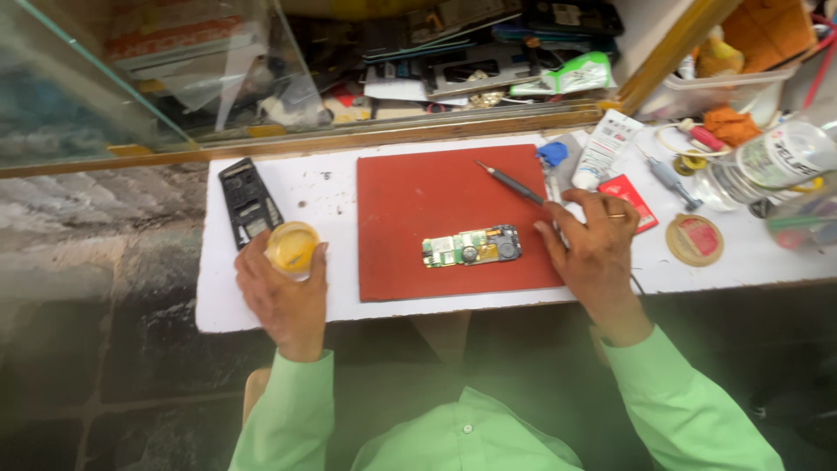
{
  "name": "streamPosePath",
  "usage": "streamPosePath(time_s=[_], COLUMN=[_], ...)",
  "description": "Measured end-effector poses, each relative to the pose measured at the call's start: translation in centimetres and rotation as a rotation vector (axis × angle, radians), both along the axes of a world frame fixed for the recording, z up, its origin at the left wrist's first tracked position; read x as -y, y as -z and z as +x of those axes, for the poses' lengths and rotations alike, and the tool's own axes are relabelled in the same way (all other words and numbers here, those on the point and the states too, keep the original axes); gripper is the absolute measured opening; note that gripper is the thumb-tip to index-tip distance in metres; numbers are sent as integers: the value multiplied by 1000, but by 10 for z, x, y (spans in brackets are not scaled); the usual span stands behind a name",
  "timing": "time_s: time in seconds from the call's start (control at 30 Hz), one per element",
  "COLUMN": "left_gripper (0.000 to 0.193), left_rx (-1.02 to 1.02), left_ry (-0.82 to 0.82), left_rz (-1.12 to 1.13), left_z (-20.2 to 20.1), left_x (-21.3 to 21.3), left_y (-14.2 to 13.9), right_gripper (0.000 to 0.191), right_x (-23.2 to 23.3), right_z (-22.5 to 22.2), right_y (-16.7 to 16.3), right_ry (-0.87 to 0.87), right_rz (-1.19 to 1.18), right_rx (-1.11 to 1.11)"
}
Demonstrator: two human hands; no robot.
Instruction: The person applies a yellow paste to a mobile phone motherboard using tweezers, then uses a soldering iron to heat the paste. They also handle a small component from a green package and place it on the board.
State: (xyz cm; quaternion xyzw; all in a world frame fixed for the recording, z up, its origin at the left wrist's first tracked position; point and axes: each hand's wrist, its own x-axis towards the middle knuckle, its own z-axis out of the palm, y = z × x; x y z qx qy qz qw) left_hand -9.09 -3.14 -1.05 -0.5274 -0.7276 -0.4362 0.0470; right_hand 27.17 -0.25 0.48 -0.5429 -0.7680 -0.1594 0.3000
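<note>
I see left hand (283,292) at near left edge of white table (261,305), fingers clamped round small round yellow pot (292,247); right hand (597,249) resting near right edge of red mat (436,196), fingers curled loosely together, cannot tell whether it grips anything; green circuit board (472,246) lying on mat between both hands, just left of right hand; farther, black phone shell (248,201) left of mat beyond pot; dark slim tool (510,183) lying tilted on far right of mat; white tube (605,148) beyond right hand.
</note>
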Motion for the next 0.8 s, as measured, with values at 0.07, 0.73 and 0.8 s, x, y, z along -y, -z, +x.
streamPosePath(time_s=[0.07, 0.73, 0.8], left_gripper=[72, 61, 57], left_rx=[0, -102, -113], left_ry=[12, 39, 40], left_rz=[9, 136, 164], left_z=[-5, -20, -17], left_x=[2, 14, 17], left_y=[4, 29, 28], right_gripper=[29, 17, 15], right_x=[7, -5, -28], right_z=[-4, 79, 106], right_y=[-5, 15, 19], right_ry=[-14, 260, 361], right_rz=[-4, -32, 48], right_rx=[-5, -311, -189])
